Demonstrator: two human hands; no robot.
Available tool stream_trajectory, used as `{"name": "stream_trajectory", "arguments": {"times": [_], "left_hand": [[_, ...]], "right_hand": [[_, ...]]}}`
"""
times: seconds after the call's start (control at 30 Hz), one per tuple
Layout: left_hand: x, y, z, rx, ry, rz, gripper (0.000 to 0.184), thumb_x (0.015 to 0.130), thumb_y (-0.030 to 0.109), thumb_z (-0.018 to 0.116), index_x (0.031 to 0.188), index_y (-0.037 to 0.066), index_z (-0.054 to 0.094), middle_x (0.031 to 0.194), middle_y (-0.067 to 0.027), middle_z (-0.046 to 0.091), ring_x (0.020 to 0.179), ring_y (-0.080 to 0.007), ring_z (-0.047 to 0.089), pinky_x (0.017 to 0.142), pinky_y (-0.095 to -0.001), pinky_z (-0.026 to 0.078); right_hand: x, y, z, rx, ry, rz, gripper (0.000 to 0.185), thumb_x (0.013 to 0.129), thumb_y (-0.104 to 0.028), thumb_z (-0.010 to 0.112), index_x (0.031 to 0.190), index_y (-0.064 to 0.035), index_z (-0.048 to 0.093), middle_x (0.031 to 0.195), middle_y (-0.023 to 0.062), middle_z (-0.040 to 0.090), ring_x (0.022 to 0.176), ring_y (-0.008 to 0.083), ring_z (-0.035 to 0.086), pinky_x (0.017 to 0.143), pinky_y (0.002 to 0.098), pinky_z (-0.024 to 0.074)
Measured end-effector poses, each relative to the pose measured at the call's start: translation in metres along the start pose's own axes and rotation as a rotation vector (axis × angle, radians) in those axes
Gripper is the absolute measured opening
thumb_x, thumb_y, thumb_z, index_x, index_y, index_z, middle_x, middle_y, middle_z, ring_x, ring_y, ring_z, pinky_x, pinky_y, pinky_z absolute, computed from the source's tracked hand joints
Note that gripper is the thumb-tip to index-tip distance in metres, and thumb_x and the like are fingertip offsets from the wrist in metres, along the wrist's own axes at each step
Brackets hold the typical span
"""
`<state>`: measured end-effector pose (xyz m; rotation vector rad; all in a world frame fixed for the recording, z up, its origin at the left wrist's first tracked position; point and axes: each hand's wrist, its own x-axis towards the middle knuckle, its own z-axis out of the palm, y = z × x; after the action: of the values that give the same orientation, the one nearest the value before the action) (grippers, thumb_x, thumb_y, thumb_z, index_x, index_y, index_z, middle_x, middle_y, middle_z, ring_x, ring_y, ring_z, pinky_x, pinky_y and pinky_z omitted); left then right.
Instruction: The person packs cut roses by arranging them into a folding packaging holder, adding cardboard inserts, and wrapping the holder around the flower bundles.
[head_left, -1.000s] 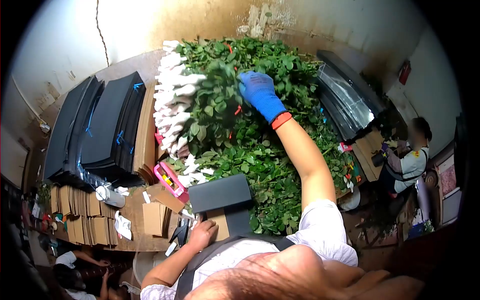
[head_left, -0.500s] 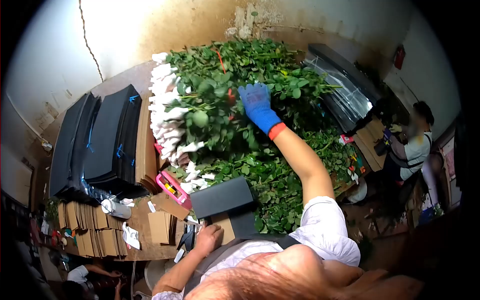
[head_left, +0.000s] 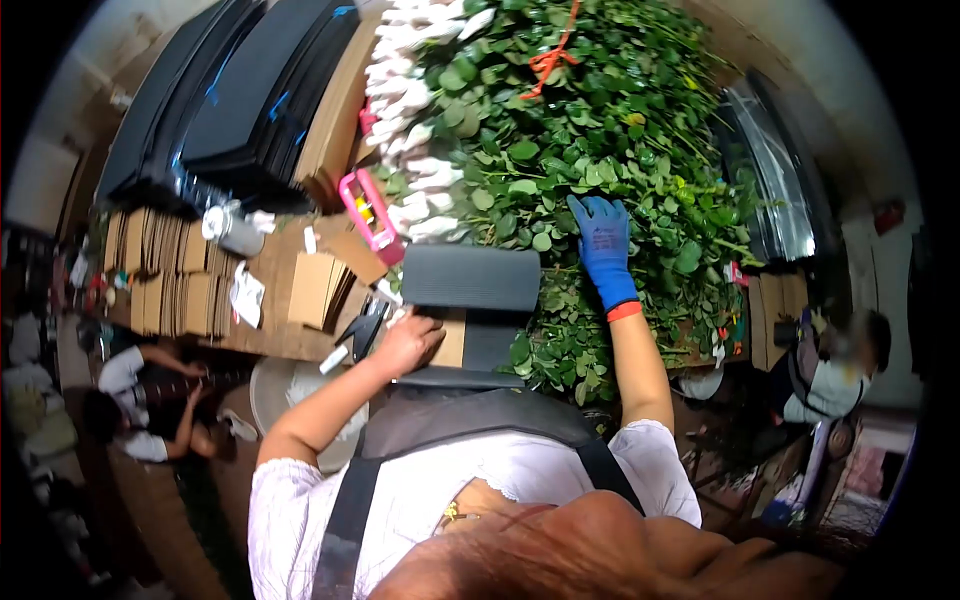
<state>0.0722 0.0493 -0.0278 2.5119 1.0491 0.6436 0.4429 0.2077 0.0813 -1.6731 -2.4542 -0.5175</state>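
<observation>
My right hand, in a blue glove with a red cuff, lies on the leafy green flower stems, fingers slightly apart; no stem shows held in it. White-wrapped heads line the left side of the pile. My bare left hand has its fingers curled over the left part of a brown cardboard sheet; its fingertips are partly hidden. Just beyond that hand is a ridged black sheet, raised above the cardboard. Beside the hand lies a black stapler-like tool.
A pink tool stands beside the white heads. Cardboard pieces, a silver canister and stacks of black sheets occupy the left. Clear film lies at right. One person is at right, another at lower left.
The view has tilted downward. My gloved right hand has come back toward my body, from deep in the pile to its nearer part. My left hand stays at the cardboard.
</observation>
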Motion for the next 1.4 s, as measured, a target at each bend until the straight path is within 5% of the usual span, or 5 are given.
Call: {"name": "stream_trajectory", "arguments": {"times": [0.27,0.67,0.93,1.2,1.4], "left_hand": [[-0.002,0.001,-0.003,0.028,0.054,0.012,0.016,0.081,0.010,0.069,0.097,0.006,0.070,0.100,-0.0070,0.067,0.096,-0.0246,0.065,0.100,-0.0490,0.045],[-0.003,0.002,0.001,-0.001,0.050,-0.026,0.013,0.084,0.010,0.065,0.096,0.006,0.069,0.101,-0.0070,0.066,0.098,-0.0260,0.065,0.106,-0.0527,0.043],[0.001,0.003,-0.010,-0.079,-0.041,-0.074,0.028,0.080,0.017,0.073,0.106,0.007,0.068,0.107,-0.0092,0.067,0.103,-0.0275,0.064,0.108,-0.0534,0.040],[0.001,0.009,-0.031,-0.294,-0.177,-0.283,0.109,0.064,0.044,0.089,0.148,0.002,0.033,0.126,-0.0172,0.065,0.125,-0.0401,0.053,0.120,-0.0543,0.018],[-0.004,0.006,-0.019,-0.201,-0.178,-0.139,0.031,0.076,0.033,0.080,0.104,0.018,0.077,0.126,-0.0105,0.062,0.124,-0.0278,0.055,0.115,-0.0620,0.022]], "right_hand": [[-0.004,0.029,0.014,0.134,-0.576,0.136,0.054,0.084,-0.033,0.070,0.136,-0.0221,0.057,0.132,0.0094,0.059,0.122,0.0286,0.056,0.104,0.0429,0.0430],[0.004,0.006,-0.020,0.308,0.250,0.309,0.023,0.081,-0.015,0.068,0.104,-0.0136,0.067,0.107,0.0110,0.067,0.096,0.0330,0.063,0.088,0.0438,0.0500],[-0.031,-0.003,-0.103,0.309,0.456,0.059,0.054,0.076,-0.001,0.065,0.128,-0.0173,0.061,0.105,0.0118,0.065,0.099,0.0344,0.060,0.089,0.0459,0.0489],[-0.145,-0.044,-0.070,0.231,-0.692,-0.032,0.031,0.078,-0.011,0.065,0.108,-0.0179,0.067,0.099,0.0137,0.067,0.093,0.0341,0.064,0.079,0.0453,0.0511],[-0.186,-0.057,-0.006,0.284,-0.899,-0.073,0.030,0.080,-0.026,0.068,0.109,-0.0165,0.068,0.100,0.0108,0.069,0.096,0.0331,0.065,0.083,0.0433,0.0523]]}}
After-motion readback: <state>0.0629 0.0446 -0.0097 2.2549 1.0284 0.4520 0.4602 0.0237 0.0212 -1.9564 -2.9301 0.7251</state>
